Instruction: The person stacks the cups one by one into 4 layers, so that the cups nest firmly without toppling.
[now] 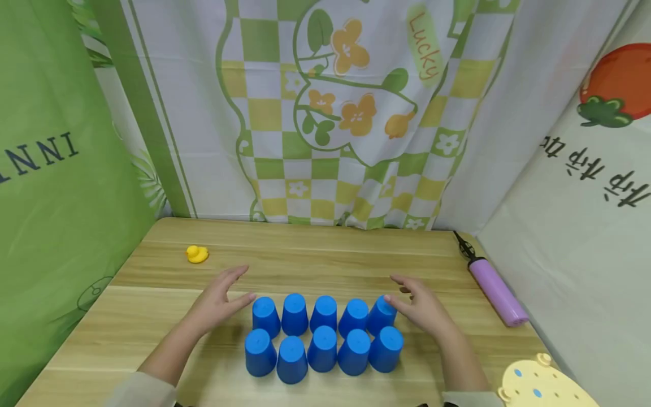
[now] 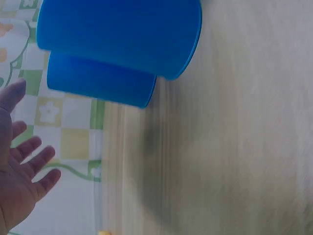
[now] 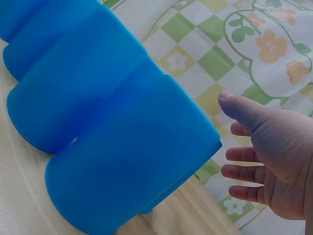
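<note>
Several blue cups stand upside down in two rows on the wooden table, among them a front-row cup (image 1: 292, 360) and a back-row cup (image 1: 294, 314). My left hand (image 1: 218, 302) is spread beside the left end of the back row, its thumb close to the end cup (image 1: 265, 317). At the other end my right hand (image 1: 419, 308) has its fingers apart, the thumb overlapping the top of the last back-row cup (image 1: 381, 316) in the head view. Both wrist views show the left palm (image 2: 22, 181) and the right palm (image 3: 279, 156) with nothing held.
A yellow rubber duck (image 1: 197, 254) sits at the table's back left. Toward the right edge lies a purple hand pump (image 1: 497, 291) with a black nozzle. A pale yellow spotted object (image 1: 544, 387) is at the front right. Printed curtains (image 1: 203, 113) enclose the table (image 1: 152, 316).
</note>
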